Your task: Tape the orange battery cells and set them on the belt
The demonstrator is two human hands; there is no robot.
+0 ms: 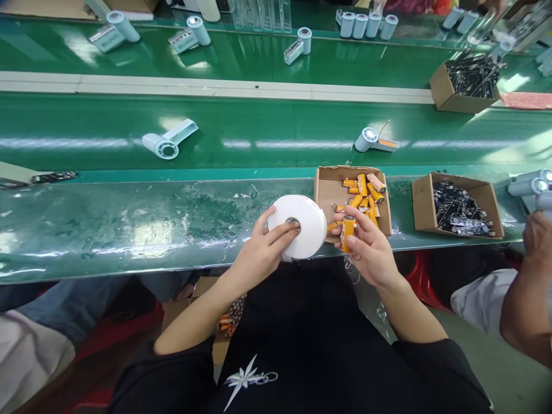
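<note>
My left hand (272, 240) grips a wide white roll of tape (305, 238), with fingertips hooked into the hole at its core. To its right, my right hand (371, 247) pinches an orange cylindrical battery (347, 233) between thumb and fingers. A thin dark wire shows below that battery. Just behind my right hand sits a shallow cardboard box (323, 192) with several orange batteries (363, 185) lying loose in it. Roll and held battery are apart, both over the bench's near edge.
Light-blue housings (167, 148) stand on the green conveyor (259, 129) beyond the bench (129, 224). At right is a cardboard box (422, 204) of dark parts. Co-workers sit on both sides; one's hand (537, 233) holds blue housings. Below, a carton (219, 348) contains orange items.
</note>
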